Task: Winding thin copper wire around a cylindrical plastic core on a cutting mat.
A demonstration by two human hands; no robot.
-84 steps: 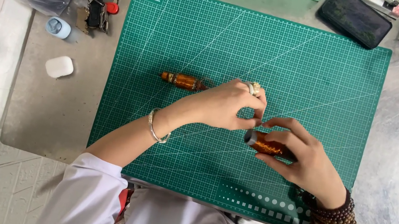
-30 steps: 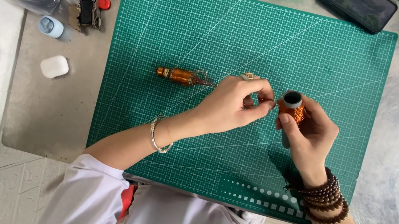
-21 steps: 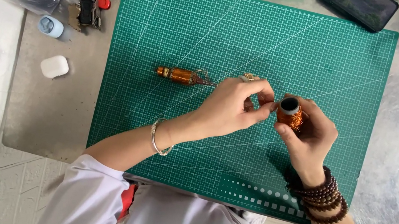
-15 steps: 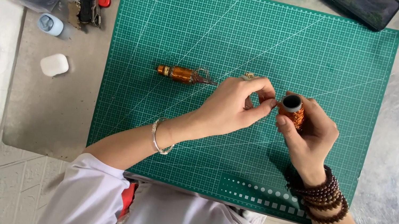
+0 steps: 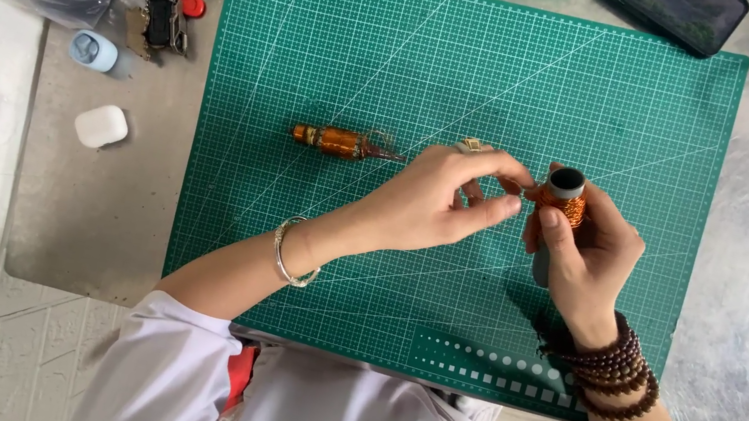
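The right hand (image 5: pixel 591 252) holds a small copper-wire coil (image 5: pixel 563 200) upright above the green cutting mat (image 5: pixel 478 76), its fingers wrapped closed around the grey tube the wire is wound on. The open dark end of the tube faces up. The left hand (image 5: pixel 442 202) comes in from the side, thumb and forefinger pinched tight right beside the coil; whether a strand of wire lies between them is too fine to tell. A silver bracelet (image 5: pixel 291 252) sits on the left wrist, dark wooden beads (image 5: pixel 612 367) on the right.

A second copper coil (image 5: pixel 340 142) lies flat on the mat, to the left and well apart from both hands. Off the mat on the grey table (image 5: pixel 105 216) rest a white earbud case (image 5: pixel 101 125), a pale blue case (image 5: pixel 95 52) and a bunch of keys (image 5: pixel 164 15). A dark phone (image 5: pixel 677 9) lies past the mat's far edge.
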